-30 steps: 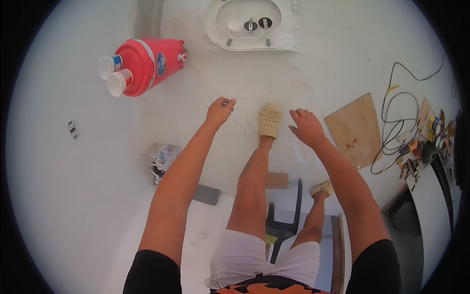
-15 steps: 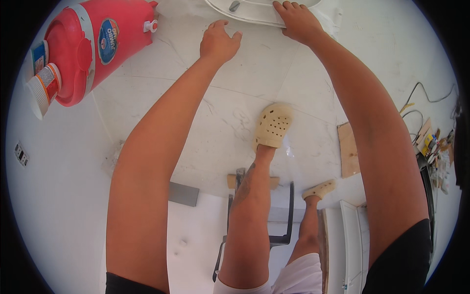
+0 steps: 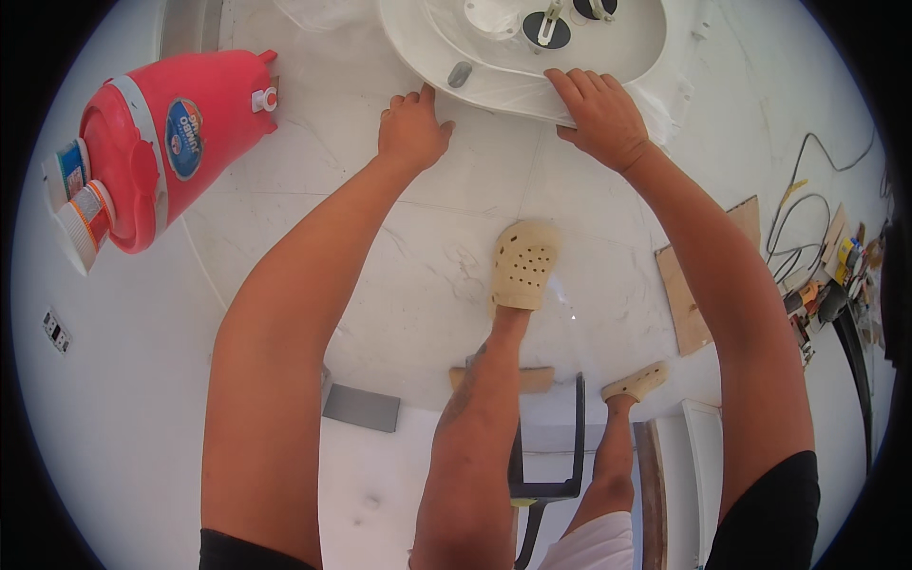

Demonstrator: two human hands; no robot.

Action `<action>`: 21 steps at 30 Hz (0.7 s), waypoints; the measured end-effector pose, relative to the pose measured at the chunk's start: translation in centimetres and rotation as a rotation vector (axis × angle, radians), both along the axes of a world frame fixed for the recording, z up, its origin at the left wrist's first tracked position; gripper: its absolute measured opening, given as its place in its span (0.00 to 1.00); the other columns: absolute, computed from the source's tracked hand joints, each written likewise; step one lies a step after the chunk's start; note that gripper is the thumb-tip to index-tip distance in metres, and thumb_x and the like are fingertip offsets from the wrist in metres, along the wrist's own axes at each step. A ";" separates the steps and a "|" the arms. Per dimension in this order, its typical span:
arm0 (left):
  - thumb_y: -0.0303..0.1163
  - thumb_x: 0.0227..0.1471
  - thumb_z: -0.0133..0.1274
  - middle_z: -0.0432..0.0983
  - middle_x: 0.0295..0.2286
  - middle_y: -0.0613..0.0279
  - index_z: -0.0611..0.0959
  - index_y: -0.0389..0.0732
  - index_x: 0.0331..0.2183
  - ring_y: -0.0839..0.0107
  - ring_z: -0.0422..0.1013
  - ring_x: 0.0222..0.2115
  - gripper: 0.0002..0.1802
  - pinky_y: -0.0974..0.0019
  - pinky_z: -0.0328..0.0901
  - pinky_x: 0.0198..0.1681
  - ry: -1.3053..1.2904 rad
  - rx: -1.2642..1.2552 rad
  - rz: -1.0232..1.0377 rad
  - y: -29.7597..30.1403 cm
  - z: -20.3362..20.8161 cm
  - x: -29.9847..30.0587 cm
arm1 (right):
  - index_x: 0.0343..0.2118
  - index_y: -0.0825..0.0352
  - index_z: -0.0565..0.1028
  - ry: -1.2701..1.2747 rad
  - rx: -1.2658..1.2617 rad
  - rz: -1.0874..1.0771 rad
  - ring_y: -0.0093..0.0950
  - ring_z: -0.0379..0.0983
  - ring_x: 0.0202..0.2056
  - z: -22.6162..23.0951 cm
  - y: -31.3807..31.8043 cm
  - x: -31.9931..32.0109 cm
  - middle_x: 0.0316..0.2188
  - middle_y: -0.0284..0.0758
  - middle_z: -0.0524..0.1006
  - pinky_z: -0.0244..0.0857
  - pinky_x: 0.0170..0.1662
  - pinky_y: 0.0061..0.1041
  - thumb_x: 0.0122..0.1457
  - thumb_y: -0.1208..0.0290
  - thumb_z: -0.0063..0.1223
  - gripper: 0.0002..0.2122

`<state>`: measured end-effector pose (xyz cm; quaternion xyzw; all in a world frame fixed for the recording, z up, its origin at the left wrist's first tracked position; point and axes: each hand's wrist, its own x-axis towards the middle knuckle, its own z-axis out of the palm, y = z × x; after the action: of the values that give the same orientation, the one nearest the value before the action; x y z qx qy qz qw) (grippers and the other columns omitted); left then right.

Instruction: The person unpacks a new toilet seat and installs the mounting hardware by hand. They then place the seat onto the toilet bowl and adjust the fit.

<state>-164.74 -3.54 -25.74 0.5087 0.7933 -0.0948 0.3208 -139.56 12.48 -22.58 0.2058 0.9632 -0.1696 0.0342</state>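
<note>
At the top of the head view is a white round-edged fixture with a raised rim. Black discs with pale levers sit on its face, and clear plastic film partly covers it; its far part is cut off. My right hand grips the near rim, fingers over the top and thumb at the edge. My left hand is just outside the rim at its near left, thumb apart and several fingers partly bent. It holds nothing, and whether its index fingertip touches the rim I cannot tell.
A red drinks cooler with two tubs at its lid is on the left. Wooden boards, a cable and mixed tools lie right. My foot in a beige clog is below; a black metal frame is near my legs.
The view has shifted, showing more of the white fixture and its discs. My left hand has come closer to the rim, while my right hand keeps its grip.
</note>
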 end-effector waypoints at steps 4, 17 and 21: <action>0.40 0.59 0.60 0.81 0.37 0.59 0.83 0.39 0.43 0.55 0.72 0.45 0.16 0.51 0.67 0.48 0.040 -0.047 -0.012 -0.2 -0.4 4.7 | 0.60 0.64 0.69 0.040 -0.090 -0.077 0.34 0.73 0.45 5.4 -2.9 8.3 0.44 0.35 0.74 0.67 0.51 0.33 0.38 0.70 0.78 0.41; 0.38 0.60 0.58 0.82 0.32 0.47 0.83 0.34 0.40 0.47 0.76 0.39 0.15 0.48 0.70 0.43 -0.484 0.122 0.087 -0.9 6.6 29.5 | 0.58 0.67 0.72 -0.191 -0.219 -0.481 0.43 0.75 0.46 21.6 -18.2 42.4 0.45 0.41 0.77 0.68 0.52 0.40 0.27 0.76 0.79 0.46; 0.36 0.60 0.58 0.81 0.33 0.47 0.82 0.36 0.37 0.46 0.74 0.40 0.12 0.47 0.70 0.44 -0.579 0.144 -0.040 -5.3 7.2 41.6 | 0.59 0.67 0.72 -0.221 -0.166 -0.604 0.44 0.74 0.46 23.9 -23.0 50.6 0.45 0.42 0.77 0.68 0.51 0.41 0.27 0.76 0.79 0.47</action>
<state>-123.09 -8.82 -18.50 0.5515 0.6634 0.1045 0.4949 -88.96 -10.56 1.28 0.4957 0.8320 -0.2267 0.1035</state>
